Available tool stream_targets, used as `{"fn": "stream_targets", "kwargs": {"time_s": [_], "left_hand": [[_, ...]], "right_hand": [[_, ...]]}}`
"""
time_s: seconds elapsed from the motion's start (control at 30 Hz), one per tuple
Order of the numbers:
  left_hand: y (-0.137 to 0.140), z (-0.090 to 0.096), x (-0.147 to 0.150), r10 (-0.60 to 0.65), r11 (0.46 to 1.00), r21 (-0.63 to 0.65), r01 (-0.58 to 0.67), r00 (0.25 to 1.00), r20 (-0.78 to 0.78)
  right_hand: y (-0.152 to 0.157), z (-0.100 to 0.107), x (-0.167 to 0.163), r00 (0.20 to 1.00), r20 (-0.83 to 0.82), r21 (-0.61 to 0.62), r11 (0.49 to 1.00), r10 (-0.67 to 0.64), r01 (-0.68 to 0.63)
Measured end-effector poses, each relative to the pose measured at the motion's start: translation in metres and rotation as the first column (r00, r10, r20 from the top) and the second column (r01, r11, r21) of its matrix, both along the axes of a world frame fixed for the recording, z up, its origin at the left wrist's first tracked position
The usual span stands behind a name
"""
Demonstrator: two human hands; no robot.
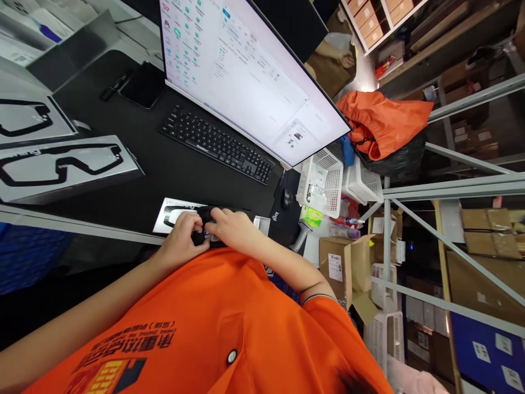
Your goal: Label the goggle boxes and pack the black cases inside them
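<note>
Close to my body, at the near edge of the black desk (135, 210), my left hand (184, 234) and my right hand (229, 229) meet with curled fingers around a small soft-looking black item (198, 238). Its exact kind cannot be made out, since my fingers and the orange shirt cover much of it. Something shiny and clear shows between the hands. Just beyond them lies a flat white box (164, 212) printed with a black outline and lettering, partly hidden by the black item.
A black keyboard (217, 145), a monitor (246, 71) and a mouse (286, 198) stand beyond my hands. Larger printed white boxes (82, 183) lie left, near a phone (143, 85). Right are a white basket (338, 189), an open carton (348, 268) and metal shelving (386, 235).
</note>
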State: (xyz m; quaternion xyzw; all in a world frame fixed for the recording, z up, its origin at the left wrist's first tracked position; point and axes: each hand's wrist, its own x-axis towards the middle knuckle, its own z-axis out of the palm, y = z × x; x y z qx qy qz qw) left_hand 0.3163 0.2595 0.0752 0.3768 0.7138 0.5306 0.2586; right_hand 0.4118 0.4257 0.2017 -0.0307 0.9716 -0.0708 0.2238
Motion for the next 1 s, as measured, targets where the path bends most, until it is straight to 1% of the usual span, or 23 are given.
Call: {"fn": "stream_targets", "kwargs": {"time_s": [0.07,0.1,0.17,0.3,0.4,0.5,0.6,0.67,0.77,0.83,0.87,0.9,1.0], "left_hand": [[0.000,0.000,-0.001,-0.013,1.000,0.016,0.013,1.000,0.000],[-0.001,0.000,-0.001,-0.026,0.999,0.025,0.026,1.000,0.000],[-0.001,-0.001,-0.002,-0.052,0.998,0.047,0.052,0.999,-0.014],[-0.001,-0.005,-0.004,-0.098,0.991,0.079,0.104,0.992,-0.078],[-0.001,-0.011,-0.006,-0.144,0.983,0.092,0.157,0.981,-0.133],[-0.001,-0.012,-0.011,-0.203,0.971,0.099,0.216,0.971,-0.130],[-0.002,-0.007,-0.016,-0.282,0.951,0.103,0.292,0.954,-0.097],[-0.004,-0.003,-0.022,-0.332,0.935,0.093,0.341,0.937,-0.108],[-0.007,0.000,-0.032,-0.445,0.892,0.017,0.451,0.884,-0.141],[-0.008,-0.001,-0.038,-0.500,0.864,-0.012,0.503,0.855,-0.137],[-0.008,-0.002,-0.039,-0.498,0.864,0.003,0.503,0.857,-0.129],[-0.009,-0.003,-0.038,-0.475,0.876,0.033,0.481,0.872,-0.115],[-0.010,-0.004,-0.028,-0.329,0.936,0.128,0.327,0.944,-0.003]], "right_hand": [[0.006,-0.003,0.002,0.994,-0.079,0.000,0.997,0.077,-0.077],[0.011,-0.005,0.004,0.989,-0.117,-0.007,0.995,0.095,-0.097],[0.020,-0.010,0.010,0.982,-0.173,-0.038,0.996,0.076,-0.084],[0.030,-0.022,0.023,0.977,-0.212,-0.131,0.991,-0.011,-0.017],[0.029,-0.030,0.030,0.975,-0.222,-0.173,0.984,-0.001,-0.038],[0.026,-0.037,0.035,0.976,-0.218,-0.201,0.978,0.004,-0.049],[0.023,-0.044,0.039,0.975,-0.219,-0.209,0.975,0.026,-0.073],[0.023,-0.048,0.041,0.968,-0.243,-0.218,0.969,0.060,-0.114],[0.023,-0.050,0.039,0.955,-0.276,-0.247,0.952,0.112,-0.183],[0.024,-0.046,0.034,0.956,-0.266,-0.281,0.938,0.125,-0.201],[0.025,-0.043,0.031,0.960,-0.252,-0.301,0.933,0.122,-0.198],[0.026,-0.039,0.028,0.965,-0.236,-0.318,0.929,0.115,-0.188],[0.028,-0.026,0.022,0.980,-0.184,-0.348,0.927,0.077,-0.138]]}}
